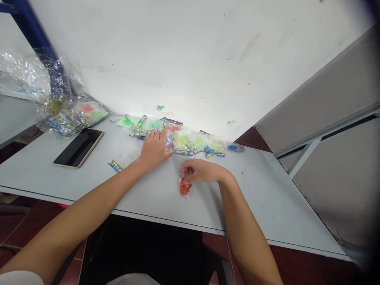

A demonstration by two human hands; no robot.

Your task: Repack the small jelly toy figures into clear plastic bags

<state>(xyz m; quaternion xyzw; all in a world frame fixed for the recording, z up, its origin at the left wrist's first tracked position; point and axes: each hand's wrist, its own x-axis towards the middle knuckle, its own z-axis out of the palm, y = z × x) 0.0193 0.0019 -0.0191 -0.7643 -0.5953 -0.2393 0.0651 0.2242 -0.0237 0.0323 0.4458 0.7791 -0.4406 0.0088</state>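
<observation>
My right hand pinches the top of a small clear packet with something red inside, low over the table or on it. Farther left, my left hand lies with its fingers stretched out over the row of clear packets, touching them. Green, yellow, red and blue contents show through these packets, which have colourful printed strips. Just left of my left wrist lies a clear wrapper with a printed strip. A packet with blue contents lies at the row's right end.
A phone lies on the grey table at the left. Behind it, a big clear plastic bag holds several more packets. The white wall stands along the table's back edge, with a blue metal frame at the far left.
</observation>
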